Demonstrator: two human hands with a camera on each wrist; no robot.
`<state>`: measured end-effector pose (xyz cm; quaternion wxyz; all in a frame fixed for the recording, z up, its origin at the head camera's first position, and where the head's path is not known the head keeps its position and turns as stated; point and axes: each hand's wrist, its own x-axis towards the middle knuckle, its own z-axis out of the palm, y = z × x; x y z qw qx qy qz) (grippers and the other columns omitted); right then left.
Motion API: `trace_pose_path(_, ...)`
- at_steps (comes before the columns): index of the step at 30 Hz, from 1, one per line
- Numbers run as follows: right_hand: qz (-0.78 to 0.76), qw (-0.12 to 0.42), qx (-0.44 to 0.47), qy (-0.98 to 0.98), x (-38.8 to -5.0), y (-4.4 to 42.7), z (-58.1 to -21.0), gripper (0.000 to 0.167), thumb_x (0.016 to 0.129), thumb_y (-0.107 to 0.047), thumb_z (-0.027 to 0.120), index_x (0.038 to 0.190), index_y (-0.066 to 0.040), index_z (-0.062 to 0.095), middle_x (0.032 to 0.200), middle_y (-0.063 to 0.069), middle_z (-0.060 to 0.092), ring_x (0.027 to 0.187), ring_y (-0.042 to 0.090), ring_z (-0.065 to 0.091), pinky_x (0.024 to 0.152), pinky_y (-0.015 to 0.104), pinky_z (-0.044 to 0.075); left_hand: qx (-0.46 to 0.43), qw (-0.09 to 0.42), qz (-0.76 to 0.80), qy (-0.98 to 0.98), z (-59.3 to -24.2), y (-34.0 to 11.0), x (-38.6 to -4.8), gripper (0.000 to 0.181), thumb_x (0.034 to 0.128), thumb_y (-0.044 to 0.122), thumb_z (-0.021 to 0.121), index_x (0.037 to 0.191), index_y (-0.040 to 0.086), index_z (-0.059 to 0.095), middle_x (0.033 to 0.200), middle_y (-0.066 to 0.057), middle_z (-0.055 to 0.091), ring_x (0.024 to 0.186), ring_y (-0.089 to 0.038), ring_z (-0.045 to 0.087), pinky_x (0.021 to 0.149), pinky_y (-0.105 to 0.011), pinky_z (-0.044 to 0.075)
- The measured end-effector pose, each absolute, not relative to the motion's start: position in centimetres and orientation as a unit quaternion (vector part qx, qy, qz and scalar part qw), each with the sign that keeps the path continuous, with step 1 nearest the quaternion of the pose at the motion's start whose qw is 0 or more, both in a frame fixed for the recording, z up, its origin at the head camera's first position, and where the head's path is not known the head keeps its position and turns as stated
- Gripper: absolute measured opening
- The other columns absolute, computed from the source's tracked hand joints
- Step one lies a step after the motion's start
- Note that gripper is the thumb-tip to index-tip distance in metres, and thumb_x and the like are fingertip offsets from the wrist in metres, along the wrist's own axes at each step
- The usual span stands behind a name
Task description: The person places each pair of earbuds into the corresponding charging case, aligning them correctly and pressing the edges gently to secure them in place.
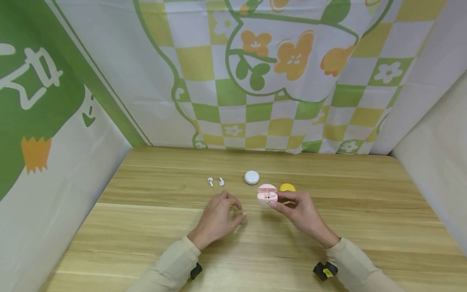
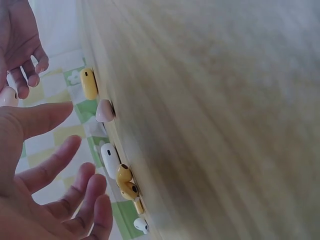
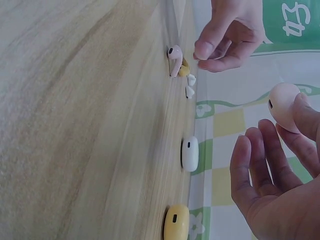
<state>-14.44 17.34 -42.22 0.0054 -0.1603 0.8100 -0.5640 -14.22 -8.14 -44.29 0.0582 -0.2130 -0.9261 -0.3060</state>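
Observation:
My right hand [image 1: 304, 213] pinches a pink earbud case [image 1: 267, 198] between thumb and fingers, above the table. The case's lid stands raised in the head view, with small dark spots showing inside. My left hand [image 1: 219, 217] hovers to the left of it, fingers loosely bent and apart, with nothing between them. Below the left hand lie yellow earbuds [image 2: 127, 182], mostly covered by it in the head view. A pink earbud [image 3: 175, 60] lies on the table near them. Two white earbuds [image 1: 216, 182] lie farther back, beyond the left fingers.
A closed white earbud case [image 1: 251, 177] sits toward the back of the wooden table [image 1: 146, 235]. Behind the right fingers is a yellow earbud case [image 1: 287, 187], partly hidden. Printed cloth [image 1: 204, 81] hangs along the back and left sides.

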Motion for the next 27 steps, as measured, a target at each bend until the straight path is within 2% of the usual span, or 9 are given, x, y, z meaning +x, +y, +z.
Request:
trace_pose_path(6,-0.569,0.006,-0.161,0.807,-14.51,17.26,-42.32,0.024,0.090,-0.003,0.076,0.112,0.004,0.075,0.104,0.014,0.073,0.091,0.018,0.069,0.078,0.028,0.059,-0.200,0.021,-0.288,-0.936,-44.27,-7.97,-14.19,0.021,0.0819,0.026,0.086,0.089,0.010,0.073,0.098,-0.005,0.063,0.094,-0.025,0.059,0.085,-0.048,0.049)
trace_pose_path(13,-0.573,0.000,-0.171,0.802,-14.41,17.19,-42.34,0.024,0.089,-0.001,0.076,0.112,0.006,0.074,0.102,0.016,0.073,0.089,0.015,0.069,0.077,0.029,0.059,-0.196,0.013,-0.262,-0.945,-44.40,-7.79,-14.17,0.024,0.0792,0.029,0.087,0.087,0.011,0.073,0.094,-0.005,0.061,0.086,-0.021,0.055,0.076,-0.043,0.049)
trace_pose_path(27,-0.571,0.008,-0.160,0.805,-14.61,17.10,-42.38,0.024,0.089,-0.003,0.077,0.112,0.003,0.075,0.104,0.013,0.073,0.092,0.020,0.069,0.078,0.028,0.059,-0.183,-0.011,-0.251,-0.951,-44.45,-7.73,-14.13,0.030,0.0744,0.029,0.090,0.090,0.009,0.074,0.092,-0.003,0.059,0.088,-0.024,0.055,0.081,-0.048,0.049)
